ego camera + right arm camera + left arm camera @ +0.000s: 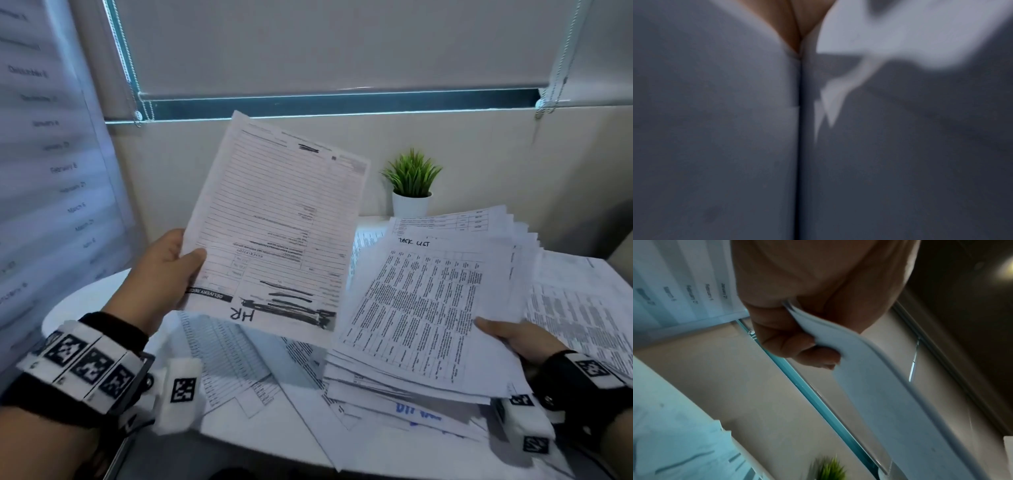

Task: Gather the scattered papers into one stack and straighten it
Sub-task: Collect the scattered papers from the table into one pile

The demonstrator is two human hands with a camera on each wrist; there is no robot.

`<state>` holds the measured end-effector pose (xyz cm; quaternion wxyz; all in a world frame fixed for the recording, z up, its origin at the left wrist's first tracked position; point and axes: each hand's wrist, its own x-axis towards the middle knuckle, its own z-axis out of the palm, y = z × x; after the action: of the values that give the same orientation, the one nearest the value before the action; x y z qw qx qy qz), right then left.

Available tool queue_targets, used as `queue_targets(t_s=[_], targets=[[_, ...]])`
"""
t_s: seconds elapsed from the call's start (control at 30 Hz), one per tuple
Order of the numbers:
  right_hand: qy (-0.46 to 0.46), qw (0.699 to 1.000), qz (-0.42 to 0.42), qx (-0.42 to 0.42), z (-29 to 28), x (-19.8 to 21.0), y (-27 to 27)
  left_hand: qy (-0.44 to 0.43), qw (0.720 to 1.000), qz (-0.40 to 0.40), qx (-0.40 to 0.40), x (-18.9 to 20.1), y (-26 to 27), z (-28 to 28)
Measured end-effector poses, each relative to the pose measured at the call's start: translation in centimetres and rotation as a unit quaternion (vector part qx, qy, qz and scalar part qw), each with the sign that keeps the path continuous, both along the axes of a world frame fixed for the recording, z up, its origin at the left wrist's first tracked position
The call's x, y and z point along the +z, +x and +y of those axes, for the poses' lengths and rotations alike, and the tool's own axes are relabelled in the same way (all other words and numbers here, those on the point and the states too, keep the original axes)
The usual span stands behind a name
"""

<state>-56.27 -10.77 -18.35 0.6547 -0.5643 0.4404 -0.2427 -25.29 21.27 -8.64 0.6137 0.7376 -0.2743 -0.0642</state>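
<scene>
The left hand (164,270) is holding a lined form sheet (274,226) up off the counter (85,301), pinching its lower left edge with the thumb lying on the printed face and the fingers (818,356) curling behind the paper; the sheet is tilting up toward the window blind (308,44), its heading upside down, with "HR" handwritten and dark scribbles near the bottom edge. The right hand (513,339) is gripping the near right side of a thick, fanned stack of papers (428,308), thumb pressing on the top page, which is headed "TASK LIST" in handwriting above a dense printed table; the fingers are lying under the stack, out of sight, and the right wrist view is showing only blurred grey paper with a sliver of skin at the top. The stack's sheets are splaying out at the far right corner rather than lining up. More loose sheets (236,359) are lying spread on the white counter beneath and beside both hands, overlapping at different angles. A small potted plant (411,185) in a white pot is standing at the back of the counter, behind the stack. A large printed schedule (51,154) is hanging at the left.
</scene>
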Motion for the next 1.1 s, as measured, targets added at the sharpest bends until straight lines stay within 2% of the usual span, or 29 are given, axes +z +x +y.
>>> queue_targets(t_s=[0.17, 0.3, 0.57, 0.67, 0.77, 0.9, 1.0, 1.1], targets=[[0.000, 1.000, -0.024, -0.014, 0.2, -0.1, 0.1, 0.037, 0.998, 0.021, -0.049, -1.5, -3.0, -1.6], [-0.005, 0.999, -0.019, -0.027, 0.3, -0.1, -0.1, 0.105, 0.990, 0.017, -0.091, -2.7, -5.3, -4.1], [-0.031, 1.000, -0.001, -0.003, 0.1, 0.0, -0.2, 0.280, 0.945, -0.005, -0.171, -4.4, -7.5, -8.9], [-0.039, 0.999, 0.032, 0.003, 0.0, 0.0, -0.5, 0.315, 0.929, -0.027, -0.191, -4.7, -7.6, -10.5], [-0.085, 0.988, 0.127, 0.001, -0.1, 0.3, -0.4, 0.331, 0.920, -0.022, -0.209, -5.1, -7.9, -12.2], [-0.141, 0.972, 0.182, 0.047, 1.3, 1.4, -0.2, 0.356, 0.904, -0.044, -0.233, -5.9, -8.5, -14.8], [-0.127, 0.980, 0.150, 0.041, 2.0, 2.1, -0.5, 0.369, 0.892, -0.070, -0.252, -6.1, -9.3, -16.3], [-0.088, 0.990, 0.102, 0.028, 1.1, 1.0, -0.9, 0.378, 0.883, -0.096, -0.263, -6.2, -9.5, -17.4]])
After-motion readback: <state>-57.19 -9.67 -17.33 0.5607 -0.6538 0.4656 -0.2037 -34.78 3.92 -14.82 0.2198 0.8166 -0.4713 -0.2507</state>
